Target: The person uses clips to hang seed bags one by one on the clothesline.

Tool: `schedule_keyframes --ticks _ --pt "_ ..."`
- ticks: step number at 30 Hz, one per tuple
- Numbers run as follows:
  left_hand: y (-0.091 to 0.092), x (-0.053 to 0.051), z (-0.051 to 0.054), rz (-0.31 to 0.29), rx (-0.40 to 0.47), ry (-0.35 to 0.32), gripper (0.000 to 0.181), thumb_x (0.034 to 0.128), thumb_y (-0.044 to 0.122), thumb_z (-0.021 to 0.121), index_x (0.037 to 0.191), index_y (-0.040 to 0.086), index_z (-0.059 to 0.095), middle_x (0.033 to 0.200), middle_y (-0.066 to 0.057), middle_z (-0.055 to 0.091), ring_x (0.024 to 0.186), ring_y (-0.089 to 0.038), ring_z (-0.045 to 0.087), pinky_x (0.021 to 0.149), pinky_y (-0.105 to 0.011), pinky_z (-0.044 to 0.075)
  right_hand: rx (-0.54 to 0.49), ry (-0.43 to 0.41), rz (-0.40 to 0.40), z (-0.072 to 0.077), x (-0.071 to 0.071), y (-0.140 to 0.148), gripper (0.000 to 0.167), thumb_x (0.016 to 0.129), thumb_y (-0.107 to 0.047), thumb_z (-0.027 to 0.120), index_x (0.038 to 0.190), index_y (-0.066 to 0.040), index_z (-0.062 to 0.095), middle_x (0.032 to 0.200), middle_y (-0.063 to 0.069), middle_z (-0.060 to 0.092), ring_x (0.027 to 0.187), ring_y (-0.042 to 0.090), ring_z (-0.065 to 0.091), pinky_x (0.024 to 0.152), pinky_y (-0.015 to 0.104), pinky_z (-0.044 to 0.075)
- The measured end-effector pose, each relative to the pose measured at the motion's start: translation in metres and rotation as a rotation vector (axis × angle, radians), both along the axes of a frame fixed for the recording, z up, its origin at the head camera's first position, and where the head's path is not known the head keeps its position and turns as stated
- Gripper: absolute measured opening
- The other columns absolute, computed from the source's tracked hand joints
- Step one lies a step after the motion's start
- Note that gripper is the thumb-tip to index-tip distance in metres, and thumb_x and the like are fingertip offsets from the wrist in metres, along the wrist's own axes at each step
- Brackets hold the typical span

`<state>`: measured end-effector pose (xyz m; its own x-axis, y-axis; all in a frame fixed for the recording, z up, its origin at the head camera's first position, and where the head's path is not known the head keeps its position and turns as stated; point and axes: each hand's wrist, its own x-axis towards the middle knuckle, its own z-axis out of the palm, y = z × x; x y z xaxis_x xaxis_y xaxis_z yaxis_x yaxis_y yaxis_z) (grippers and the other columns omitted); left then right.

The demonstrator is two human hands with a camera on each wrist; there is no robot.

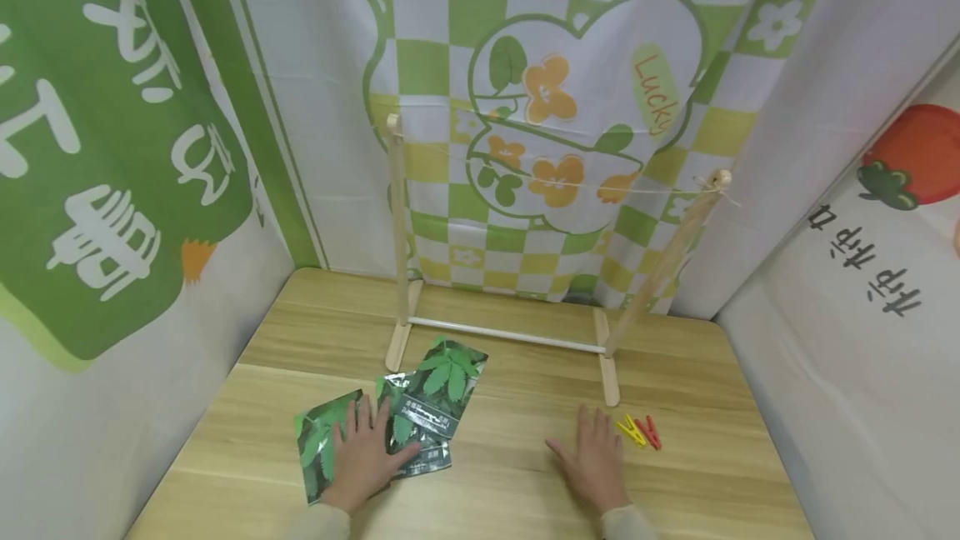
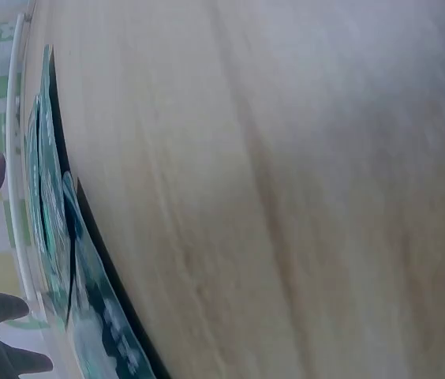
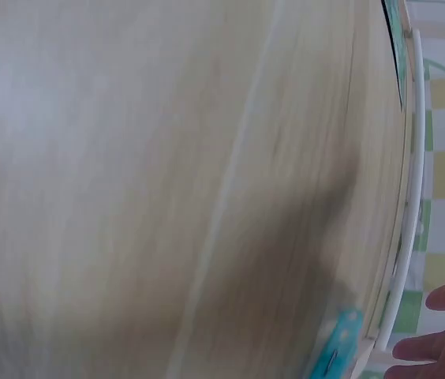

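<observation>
In the head view, my left hand (image 1: pixel 365 455) is spread over flat, glossy packets printed with green leaves. One packet (image 1: pixel 311 448) lies at its left. Another packet (image 1: pixel 453 377) lies tilted on a lower one (image 1: pixel 431 461), beyond and right of the fingers. Whether the hand touches them I cannot tell. My right hand (image 1: pixel 596 461), fingers extended and holding nothing, is over the bare tabletop. Just right of its fingertips lie a yellow clothespin (image 1: pixel 631 430) and a red clothespin (image 1: pixel 651 433). The right wrist view has a teal dotted thing (image 3: pixel 338 347) of unclear kind.
Beyond the hands stands a wooden frame with a left post (image 1: pixel 400 223), a leaning right post (image 1: pixel 663 269), a thin string (image 1: pixel 510 171) between their tops and a white bottom bar (image 1: pixel 502 333). Printed curtains (image 1: pixel 420 65) enclose the wooden table (image 1: pixel 517 490).
</observation>
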<state>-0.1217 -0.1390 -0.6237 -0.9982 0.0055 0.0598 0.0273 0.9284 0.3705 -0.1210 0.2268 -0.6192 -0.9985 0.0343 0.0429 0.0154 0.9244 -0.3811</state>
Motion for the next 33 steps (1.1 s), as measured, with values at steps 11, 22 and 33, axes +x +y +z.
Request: schedule_keyframes --ticks 11,22,33 --pt "-0.019 0.001 -0.003 0.033 0.020 -0.026 0.100 0.0756 0.072 0.065 0.146 0.004 0.041 0.150 -0.037 0.028 0.137 -0.061 0.023 0.103 -0.081 0.018 -0.011 -0.023 -0.051 0.002 -0.007 0.032 0.088 0.091 -0.057 0.056 0.147 0.006 0.030 0.149 0.040 0.026 0.139 0.058 0.022 0.111 0.071 0.020" --pt "-0.035 0.001 -0.004 0.097 -0.009 -0.049 0.105 0.0746 0.075 0.062 0.145 0.001 0.040 0.147 -0.041 0.027 0.136 -0.062 0.023 0.105 -0.080 0.016 -0.036 -0.044 -0.052 0.005 -0.009 0.071 0.084 0.095 -0.055 0.053 0.143 0.010 0.029 0.141 0.038 0.032 0.133 0.054 0.031 0.109 0.068 0.027" --pt "-0.052 0.001 -0.006 0.157 -0.003 -0.082 0.103 0.0781 0.074 0.060 0.145 -0.001 0.037 0.147 -0.042 0.026 0.135 -0.061 0.023 0.103 -0.080 0.019 -0.074 -0.021 -0.135 0.010 -0.006 0.104 0.079 0.096 -0.045 0.056 0.142 0.012 0.029 0.138 0.039 0.035 0.128 0.054 0.035 0.108 0.066 0.029"
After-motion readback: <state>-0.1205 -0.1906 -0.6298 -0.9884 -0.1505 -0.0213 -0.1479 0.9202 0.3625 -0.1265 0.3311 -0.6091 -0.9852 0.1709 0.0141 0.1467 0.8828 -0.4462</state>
